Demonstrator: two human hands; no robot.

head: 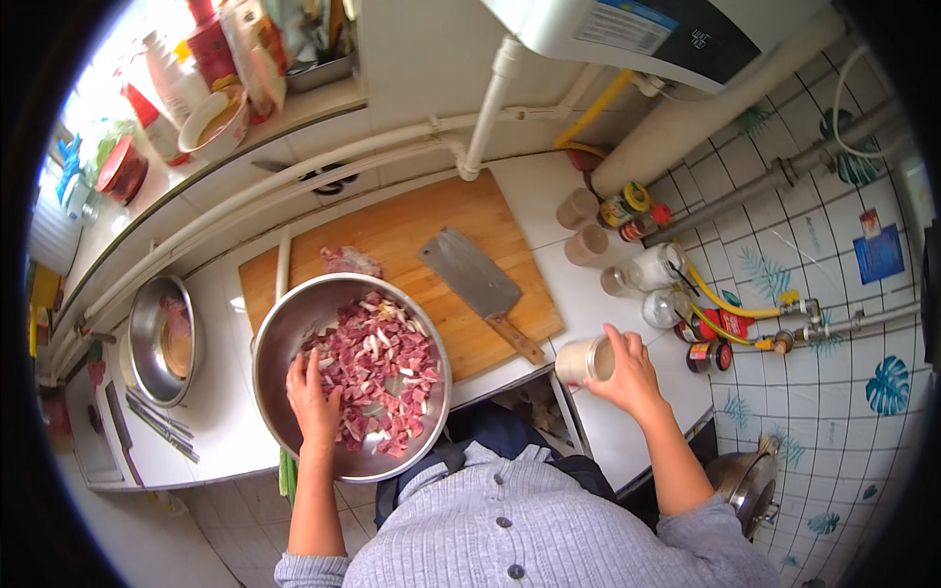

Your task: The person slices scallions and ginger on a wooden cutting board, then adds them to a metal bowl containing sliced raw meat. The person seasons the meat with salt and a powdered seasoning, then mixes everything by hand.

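A large stainless-steel bowl (pixel 276 353) stands before me, overlapping the near edge of a wooden cutting board (pixel 412 206). Diced raw red meat (pixel 397 360) mixed with white pieces lies in it. My left hand (pixel 315 404) is inside the bowl at its left side, fingers spread beside the meat; whether they touch it I cannot tell. To the right of the board, my right hand (pixel 632 371) grips a jar (pixel 575 361) with pale contents, tilted on its side. A cleaver (pixel 470 272) with a wooden handle rests on the board, and a larger piece of raw meat (pixel 351 260) sits behind the bowl.
Several jars (pixel 588 245) and bottles line the counter at the right wall, near yellow gas hoses (pixel 724 301). A smaller metal bowl (pixel 140 345) and metal skewers (pixel 162 426) are at left. White pipes (pixel 382 140) run along the wall; an open drawer (pixel 544 408) lies below the counter edge.
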